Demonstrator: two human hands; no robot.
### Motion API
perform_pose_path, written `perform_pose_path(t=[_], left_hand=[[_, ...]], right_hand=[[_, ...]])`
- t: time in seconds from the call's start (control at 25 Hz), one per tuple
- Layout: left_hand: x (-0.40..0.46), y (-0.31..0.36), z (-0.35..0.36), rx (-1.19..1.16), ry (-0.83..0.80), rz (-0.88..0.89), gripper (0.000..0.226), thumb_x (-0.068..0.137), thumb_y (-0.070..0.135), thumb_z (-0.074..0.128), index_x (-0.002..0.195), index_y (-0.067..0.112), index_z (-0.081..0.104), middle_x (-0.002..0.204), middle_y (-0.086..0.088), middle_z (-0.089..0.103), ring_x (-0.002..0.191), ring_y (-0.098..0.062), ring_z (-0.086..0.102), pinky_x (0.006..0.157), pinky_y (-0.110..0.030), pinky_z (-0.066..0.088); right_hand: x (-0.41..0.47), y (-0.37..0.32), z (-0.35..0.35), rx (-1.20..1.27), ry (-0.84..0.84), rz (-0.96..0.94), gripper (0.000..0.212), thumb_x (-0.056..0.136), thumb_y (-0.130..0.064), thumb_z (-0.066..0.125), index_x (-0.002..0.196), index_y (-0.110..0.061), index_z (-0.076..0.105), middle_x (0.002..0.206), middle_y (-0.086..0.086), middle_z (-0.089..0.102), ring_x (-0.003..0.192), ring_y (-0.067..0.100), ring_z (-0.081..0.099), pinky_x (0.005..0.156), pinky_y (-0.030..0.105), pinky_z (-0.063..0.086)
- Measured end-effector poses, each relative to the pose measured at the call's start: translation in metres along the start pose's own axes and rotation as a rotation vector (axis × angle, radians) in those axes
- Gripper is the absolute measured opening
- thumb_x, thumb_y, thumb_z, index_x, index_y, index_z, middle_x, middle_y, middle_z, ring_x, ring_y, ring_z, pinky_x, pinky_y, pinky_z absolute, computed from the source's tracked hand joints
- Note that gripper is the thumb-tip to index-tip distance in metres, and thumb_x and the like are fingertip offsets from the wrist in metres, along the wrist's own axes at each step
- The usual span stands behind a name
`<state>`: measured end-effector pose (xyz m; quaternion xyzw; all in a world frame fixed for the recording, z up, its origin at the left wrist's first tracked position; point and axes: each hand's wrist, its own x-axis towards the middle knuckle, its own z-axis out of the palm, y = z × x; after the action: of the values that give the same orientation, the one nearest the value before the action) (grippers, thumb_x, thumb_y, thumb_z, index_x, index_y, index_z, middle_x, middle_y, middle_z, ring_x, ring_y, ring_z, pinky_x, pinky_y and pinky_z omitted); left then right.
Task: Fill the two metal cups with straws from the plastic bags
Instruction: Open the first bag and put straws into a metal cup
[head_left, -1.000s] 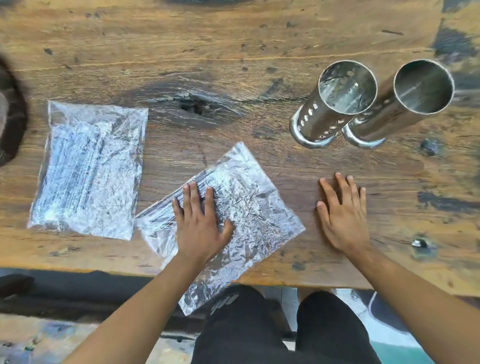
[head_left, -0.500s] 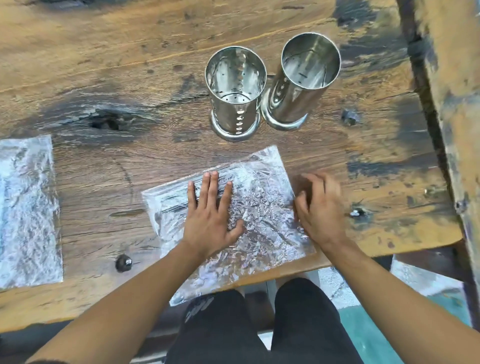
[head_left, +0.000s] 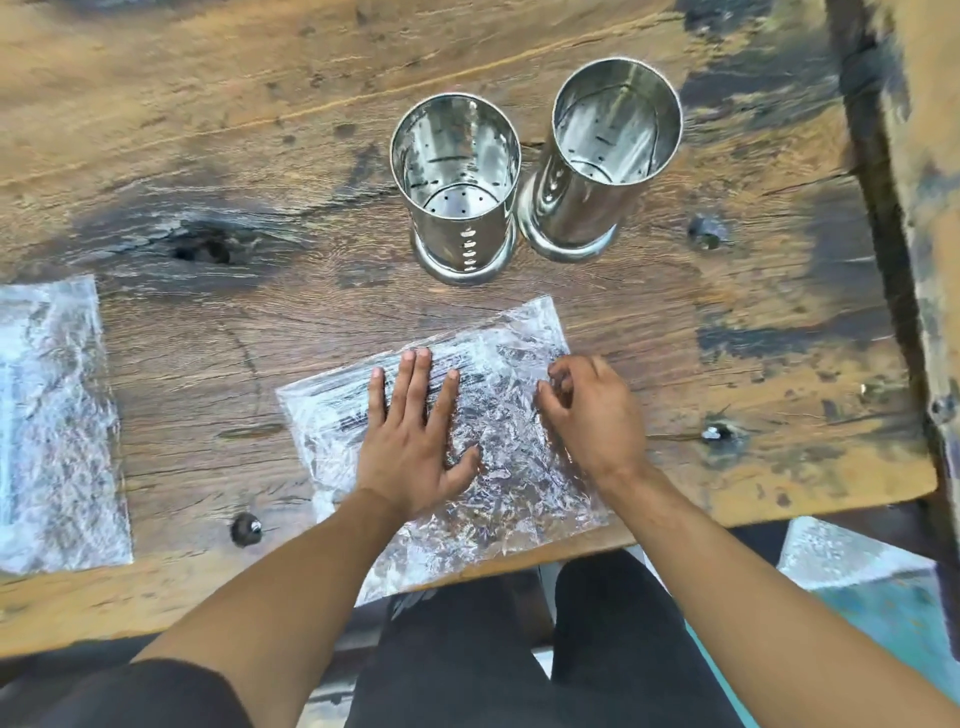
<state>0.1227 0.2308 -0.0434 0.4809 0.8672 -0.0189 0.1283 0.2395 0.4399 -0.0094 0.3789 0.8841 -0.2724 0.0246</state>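
Two shiny perforated metal cups stand upright and empty side by side, the left cup (head_left: 457, 187) and the right cup (head_left: 605, 156). In front of them lies a crinkled clear plastic bag (head_left: 498, 467) with dark straws inside, its near end hanging over the table edge. My left hand (head_left: 415, 436) lies flat on the bag with fingers spread. My right hand (head_left: 592, 410) rests on the bag's right side with fingers curled, pinching at the plastic. A second bag of straws (head_left: 52, 421) lies at the far left, partly out of view.
The worn wooden table (head_left: 208, 130) has a dark knot hole (head_left: 202, 252) and several metal bolt heads, one (head_left: 244, 529) near the front edge. A wooden beam (head_left: 919, 208) borders the right side. My knees are below the table edge.
My right hand moved from the bare table onto the bag's right side and curled its fingers. The bag slid right, in front of the cups. My view shifted right.
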Motion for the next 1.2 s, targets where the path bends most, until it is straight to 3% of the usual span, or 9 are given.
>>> perform_pose_path(t=[0.28, 0.44, 0.6, 0.72, 0.84, 0.92, 1.2], left_hand=[[0.003, 0.0, -0.003, 0.031, -0.043, -0.013, 0.088, 0.095, 0.071, 0.013, 0.164, 0.02, -0.007, 0.17, -0.018, -0.003, 0.159, -0.033, -0.006, 0.126, -0.06, -0.001], [0.003, -0.001, -0.002, 0.019, -0.015, -0.012, 0.087, 0.093, 0.066, 0.028, 0.163, 0.017, 0.01, 0.17, -0.02, 0.006, 0.159, -0.034, 0.0, 0.126, -0.059, 0.0], [0.004, -0.001, 0.001, 0.013, 0.021, -0.007, 0.088, 0.091, 0.064, 0.034, 0.162, 0.014, 0.02, 0.169, -0.022, 0.011, 0.159, -0.036, 0.003, 0.126, -0.061, 0.003], [0.004, -0.002, 0.004, 0.011, 0.03, 0.002, 0.088, 0.092, 0.065, 0.03, 0.163, 0.015, 0.013, 0.17, -0.022, 0.008, 0.159, -0.035, 0.0, 0.126, -0.06, 0.0], [0.003, -0.002, 0.007, 0.01, 0.032, 0.0, 0.09, 0.092, 0.066, 0.029, 0.164, 0.018, 0.003, 0.17, -0.022, 0.007, 0.159, -0.037, 0.002, 0.125, -0.062, 0.003], [0.003, -0.002, 0.007, 0.006, 0.031, -0.001, 0.091, 0.092, 0.066, 0.031, 0.165, 0.019, 0.002, 0.169, -0.023, 0.009, 0.159, -0.038, 0.005, 0.125, -0.064, 0.005], [0.004, -0.003, 0.007, -0.003, 0.015, -0.005, 0.086, 0.093, 0.067, 0.026, 0.162, 0.016, 0.018, 0.169, -0.021, 0.009, 0.159, -0.037, 0.004, 0.125, -0.063, 0.005]], right_hand=[[0.012, 0.011, -0.016, 0.085, -0.142, 0.002, 0.002, 0.093, -0.017, 0.071, 0.095, -0.016, 0.069, 0.084, -0.008, 0.064, 0.066, 0.006, 0.064, 0.068, 0.024, 0.062], [0.02, 0.014, -0.022, 0.147, -0.193, 0.088, 0.01, 0.093, -0.02, 0.069, 0.084, -0.025, 0.065, 0.07, -0.017, 0.063, 0.057, -0.007, 0.061, 0.053, 0.006, 0.049], [0.036, 0.027, -0.037, 0.144, -0.27, 0.085, 0.015, 0.094, -0.023, 0.067, 0.085, -0.031, 0.06, 0.068, -0.017, 0.062, 0.057, -0.008, 0.06, 0.053, 0.009, 0.051], [0.042, 0.028, -0.045, 0.093, -0.335, 0.044, 0.011, 0.093, -0.037, 0.068, 0.089, -0.031, 0.059, 0.068, -0.016, 0.06, 0.059, -0.007, 0.059, 0.052, 0.012, 0.051], [0.05, 0.015, -0.043, 0.017, -0.317, 0.0, 0.027, 0.091, -0.056, 0.064, 0.097, -0.033, 0.051, 0.067, -0.013, 0.058, 0.057, -0.003, 0.059, 0.049, 0.014, 0.047], [0.061, 0.003, -0.039, -0.008, -0.282, -0.029, 0.033, 0.089, -0.058, 0.064, 0.098, -0.031, 0.048, 0.071, -0.011, 0.057, 0.059, 0.001, 0.06, 0.052, 0.02, 0.05], [0.082, -0.002, -0.034, -0.041, -0.349, -0.093, 0.016, 0.092, -0.033, 0.068, 0.083, -0.028, 0.056, 0.074, -0.012, 0.059, 0.064, 0.002, 0.059, 0.064, 0.026, 0.055]])
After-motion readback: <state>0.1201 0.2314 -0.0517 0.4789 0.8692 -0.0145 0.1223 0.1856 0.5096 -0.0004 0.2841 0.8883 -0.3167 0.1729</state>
